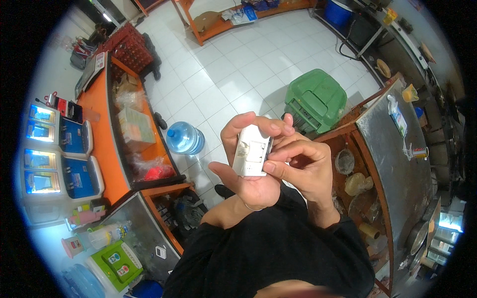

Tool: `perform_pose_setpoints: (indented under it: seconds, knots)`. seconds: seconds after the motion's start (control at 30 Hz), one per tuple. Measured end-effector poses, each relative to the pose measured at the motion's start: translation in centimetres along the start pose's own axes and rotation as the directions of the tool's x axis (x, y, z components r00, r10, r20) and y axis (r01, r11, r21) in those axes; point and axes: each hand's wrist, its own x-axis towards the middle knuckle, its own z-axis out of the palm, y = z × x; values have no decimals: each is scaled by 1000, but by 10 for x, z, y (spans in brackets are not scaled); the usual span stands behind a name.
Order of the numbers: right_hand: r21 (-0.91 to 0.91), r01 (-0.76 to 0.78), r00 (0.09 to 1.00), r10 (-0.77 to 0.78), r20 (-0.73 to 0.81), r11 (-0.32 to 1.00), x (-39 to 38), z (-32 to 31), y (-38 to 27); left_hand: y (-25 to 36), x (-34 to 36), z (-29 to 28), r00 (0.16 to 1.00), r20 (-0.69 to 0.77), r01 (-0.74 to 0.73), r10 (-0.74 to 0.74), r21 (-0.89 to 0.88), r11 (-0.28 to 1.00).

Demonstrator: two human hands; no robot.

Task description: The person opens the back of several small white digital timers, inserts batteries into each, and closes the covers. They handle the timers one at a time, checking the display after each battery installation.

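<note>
In front of my chest I hold a small white box-shaped device (252, 156) with a recessed panel and slots on the face turned up. My left hand (259, 190) cradles it, palm below and fingers curled over its far end, thumb pointing away to the left. At the device's right edge, the thumb and fingers of my right hand (309, 166) pinch a thin dark part (269, 147). Whether that part is fixed to the device or separate, I cannot tell.
Beyond my hands stands a green lidded bin (318, 97) on white floor tiles, with a blue water jug (185, 138) to the left. An orange counter (99, 134) lines the left side. On the right is a metal-topped workbench (392, 149) with bowls and bags on its shelf.
</note>
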Motion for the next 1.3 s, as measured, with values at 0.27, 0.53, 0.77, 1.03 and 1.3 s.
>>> perform_pose_setpoints:
  seconds: [0.27,0.53,0.77,1.03,1.3]
  knots:
    - [-260,223,968,-245,-54,939,-10,4,6,10,7,2,972,-116,233,-203,508,829]
    - [144,45,978,-14,-206,989,-2,-14,17,25,11,-2,960,-54,253,-273,580,774]
    - [377,-26,981,97,-170,926,-6,-28,13,24,5,-15,964,119,136,-238,548,825]
    - [366,8,993,35,-110,930,-15,-23,3,20,9,-38,898,412,-88,-157,516,852]
    - [272,55,994,-28,-103,961,-21,-16,-2,20,4,-41,906,411,-106,-99,448,888]
